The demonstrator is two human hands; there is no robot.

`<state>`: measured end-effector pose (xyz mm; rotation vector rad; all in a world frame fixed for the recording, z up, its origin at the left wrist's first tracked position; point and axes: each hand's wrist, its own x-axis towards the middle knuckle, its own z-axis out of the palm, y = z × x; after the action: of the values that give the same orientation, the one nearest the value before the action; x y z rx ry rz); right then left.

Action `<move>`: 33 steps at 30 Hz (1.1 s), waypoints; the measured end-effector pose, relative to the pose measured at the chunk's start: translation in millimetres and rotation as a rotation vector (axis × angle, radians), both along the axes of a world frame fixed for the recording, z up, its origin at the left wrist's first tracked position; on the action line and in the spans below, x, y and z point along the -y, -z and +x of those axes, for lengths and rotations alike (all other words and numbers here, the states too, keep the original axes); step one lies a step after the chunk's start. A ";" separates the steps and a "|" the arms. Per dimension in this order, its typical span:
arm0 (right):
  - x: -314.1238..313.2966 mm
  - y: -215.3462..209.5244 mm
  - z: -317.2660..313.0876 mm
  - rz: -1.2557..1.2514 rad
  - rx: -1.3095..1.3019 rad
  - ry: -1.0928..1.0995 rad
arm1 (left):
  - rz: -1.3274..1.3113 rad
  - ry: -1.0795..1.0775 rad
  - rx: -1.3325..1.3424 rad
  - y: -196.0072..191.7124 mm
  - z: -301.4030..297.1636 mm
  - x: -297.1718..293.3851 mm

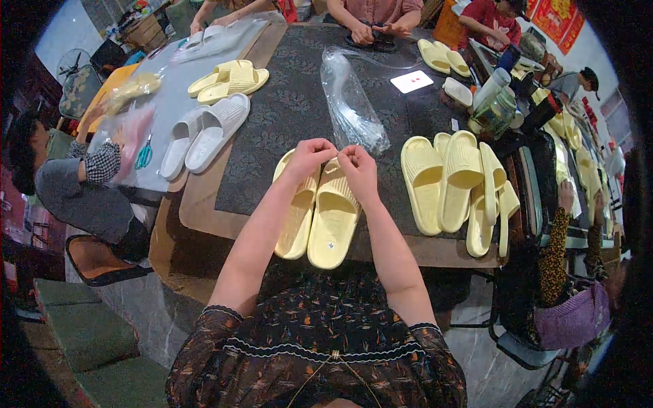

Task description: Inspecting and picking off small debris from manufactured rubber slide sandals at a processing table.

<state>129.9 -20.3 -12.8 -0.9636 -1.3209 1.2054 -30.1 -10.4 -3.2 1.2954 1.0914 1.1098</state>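
Since yellow slippers point toes-away, likely for reach, our left hand and right hand pinch closed; anything held, unclear.

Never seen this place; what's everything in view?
Near slippers: two, yellow, centre
Slipper pile: five-plus, yellow, right
Grey slippers: two, grey, left
Slippers beyond these: two, yellow, left
Back slippers: two, yellow, back right
Plastic bags: uncountable, clear, centre
Card: one, white, right of bags
Scissors: one, teal, left
Jar: one, greenish, right
Mat: one, black, centre
Co-workers: five-plus, varied clothing, around
Background clutter: uncountable, mixed, edges
Left hand, right hand: two, bare, centre
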 end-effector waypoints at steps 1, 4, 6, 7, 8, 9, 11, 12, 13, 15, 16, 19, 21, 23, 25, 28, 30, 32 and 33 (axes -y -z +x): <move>0.0 -0.2 0.4 -0.012 0.009 0.014 | -0.004 -0.012 0.002 -1.1 1.1 1.1; -2.3 4.0 1.5 -0.014 0.014 0.068 | -0.028 -0.045 0.054 -2.8 2.9 0.7; -1.9 5.2 0.8 -0.004 -0.034 0.090 | -0.050 -0.069 0.105 -3.5 4.0 1.1; -1.6 4.8 0.5 -0.005 -0.033 0.089 | 0.011 -0.074 0.053 -3.9 5.0 2.1; -1.5 4.2 0.3 0.014 -0.030 0.078 | 0.072 -0.078 0.002 -4.4 5.9 3.0; -1.5 3.9 0.0 0.034 -0.028 0.068 | 0.072 -0.079 0.002 -3.7 5.7 3.2; -2.3 3.7 1.0 0.002 -0.031 0.066 | 0.095 -0.055 -0.089 -2.5 5.6 3.3; -3.3 4.3 0.8 0.022 -0.008 0.104 | 0.105 -0.117 -0.022 -1.7 7.4 1.8; -4.0 5.0 0.7 0.042 0.016 0.141 | 0.105 -0.120 -0.020 -0.9 7.2 1.6; -3.1 5.9 0.6 0.058 0.024 0.108 | 0.122 -0.163 -0.042 -0.8 5.9 1.5; -2.7 5.6 0.2 0.074 0.031 0.078 | 0.115 -0.115 -0.030 -0.9 6.6 1.9; -4.3 7.7 2.1 0.086 0.030 0.130 | 0.097 -0.106 -0.060 -4.9 8.5 5.7; -4.7 6.9 1.0 0.055 -0.010 0.151 | 0.114 -0.165 -0.019 -1.1 8.3 2.4; -2.2 4.2 0.4 0.060 -0.004 0.108 | 0.092 -0.196 -0.061 -2.3 7.1 2.6; -2.7 2.5 2.5 0.065 0.090 0.079 | 0.209 -0.143 -0.170 -2.2 5.8 2.3; -3.5 2.7 1.7 -0.017 -0.089 0.143 | 0.168 -0.208 -0.060 2.4 6.7 0.3; -5.2 6.8 1.5 0.005 -0.039 0.126 | 0.179 -0.215 -0.090 5.6 5.3 -0.9; -7.0 11.9 1.7 0.047 0.019 0.091 | 0.209 -0.149 -0.120 8.2 6.9 -1.5; -6.4 10.7 1.7 0.046 0.020 0.089 | 0.208 -0.151 -0.120 5.3 8.0 0.2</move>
<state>131.6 -13.9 -23.5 -0.9936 -1.3022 1.0960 -22.2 -10.7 -8.4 1.4766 1.2029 1.2995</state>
